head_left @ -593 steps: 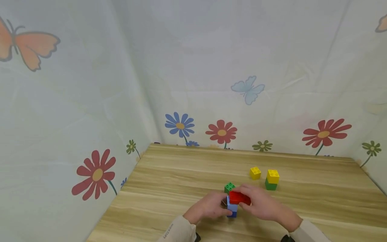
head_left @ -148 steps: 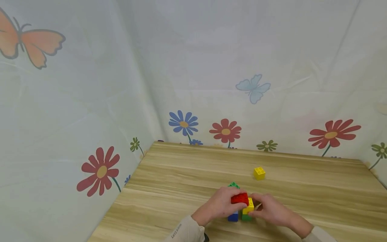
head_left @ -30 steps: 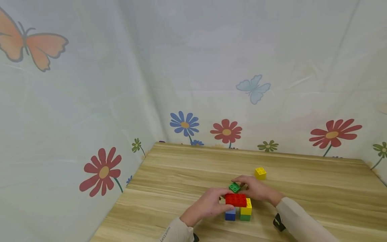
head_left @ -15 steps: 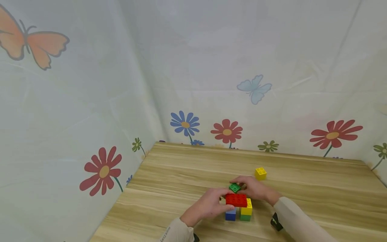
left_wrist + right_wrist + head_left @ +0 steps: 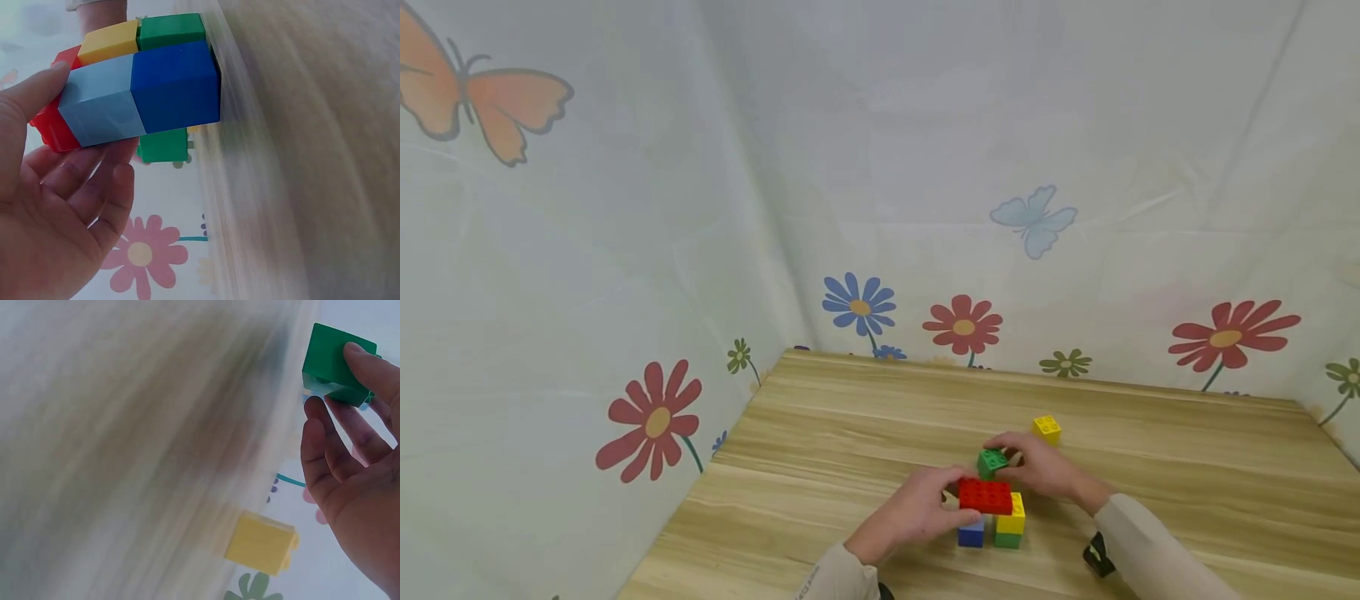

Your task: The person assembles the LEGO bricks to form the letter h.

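Note:
My left hand grips the left end of a red toy brick, thumb in front and fingers behind. That brick bridges two stacks: a light blue brick on a dark blue brick, and a yellow brick on a green brick. The right hand pinches a second green brick behind the bridge, between thumb and fingertips. Tilted, it shows its studs in the head view; in the right wrist view that green brick appears just off the table.
A loose yellow brick stands on the wooden table behind my right hand. Light fabric walls printed with flowers and butterflies rise along the table's back and sides.
Earlier, the yellow-and-green stack was brought from the back right to under the red brick. In the last half second, my right hand has shifted the green brick slightly right and tilted it.

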Demonstrator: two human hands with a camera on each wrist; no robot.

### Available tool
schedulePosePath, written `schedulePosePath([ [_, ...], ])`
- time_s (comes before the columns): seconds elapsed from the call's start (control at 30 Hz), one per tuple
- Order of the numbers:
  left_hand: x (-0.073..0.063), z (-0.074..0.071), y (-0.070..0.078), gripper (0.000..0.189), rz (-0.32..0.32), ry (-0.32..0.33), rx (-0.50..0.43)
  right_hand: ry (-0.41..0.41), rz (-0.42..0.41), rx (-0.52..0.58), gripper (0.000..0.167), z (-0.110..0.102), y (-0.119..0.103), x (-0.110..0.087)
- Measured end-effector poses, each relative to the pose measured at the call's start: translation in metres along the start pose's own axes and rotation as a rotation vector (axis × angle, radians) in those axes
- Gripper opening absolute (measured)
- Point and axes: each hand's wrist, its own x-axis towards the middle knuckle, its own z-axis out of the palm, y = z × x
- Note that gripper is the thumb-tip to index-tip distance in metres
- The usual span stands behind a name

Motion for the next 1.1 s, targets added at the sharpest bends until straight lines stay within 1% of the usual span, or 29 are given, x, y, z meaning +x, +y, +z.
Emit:
schedulePosePath([
  [0.07, 0.000, 0.000, 0.001, 0.035, -0.027, -0.001, -0.007, 0.016, 0.010, -0.001, 0.039, -0.002, -0.002, -0.003],
  [0.17, 0.000, 0.000, 0.001, 0.030, -0.050, 0.005, -0.019, 0.037, 0.033, -0.006, 0.040, -0.007, -0.006, -0.007],
  [0.27, 0.001, 0.000, 0.001, 0.024, -0.053, 0.017, -0.025, 0.059, 0.046, -0.016, 0.041, -0.011, -0.012, -0.012],
  [0.37, 0.002, 0.001, 0.000, 0.024, -0.040, 0.025, -0.019, 0.082, 0.047, -0.027, 0.041, -0.017, -0.018, -0.015],
  [0.5, 0.006, 0.002, 0.000, 0.024, -0.009, 0.027, -0.007, 0.105, 0.024, -0.043, 0.040, -0.022, -0.024, -0.018],
  [0.63, 0.010, 0.003, -0.001, 0.022, 0.018, 0.029, -0.025, 0.129, -0.006, -0.047, 0.040, -0.027, -0.028, -0.020],
  [0.83, 0.015, 0.004, -0.002, 0.023, -0.004, 0.033, -0.062, 0.171, -0.022, -0.043, 0.040, -0.032, -0.037, -0.021],
  [0.97, 0.018, 0.003, -0.003, 0.025, -0.022, 0.042, -0.065, 0.192, -0.039, -0.036, 0.039, -0.034, -0.043, -0.021],
  [1.1, 0.022, 0.002, -0.004, 0.026, -0.024, 0.051, -0.061, 0.190, -0.064, -0.021, 0.040, -0.036, -0.050, -0.021],
])
